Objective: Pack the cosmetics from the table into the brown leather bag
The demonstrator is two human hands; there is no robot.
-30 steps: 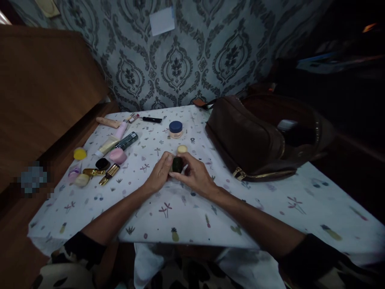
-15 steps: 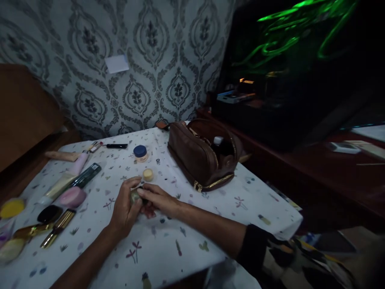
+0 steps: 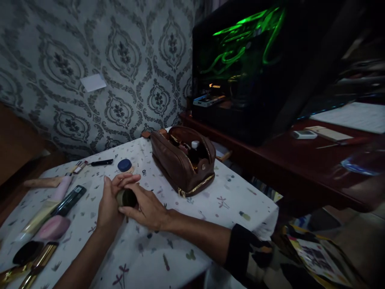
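Observation:
A small round jar with a dark face is held up between my two hands above the table. My right hand curls around its right side, thumb beneath and fingers over the top. My left hand presses against its left side, its fingertips meeting those of the right hand. Just behind my fingers stands a jar with a blue lid, its lower part partly covered. To the right, a brown leather toiletry bag sits unzipped, with a white-capped bottle inside.
Along the left lie a dark green tube, a pink rounded item, makeup brushes and a black slim item. The patterned tablecloth ends near a dark red desk carrying a computer case.
My view has swung right, so everything sits further left. The jar has turned in my hands and its dark round face now shows. The small yellowish pot seen earlier is no longer visible.

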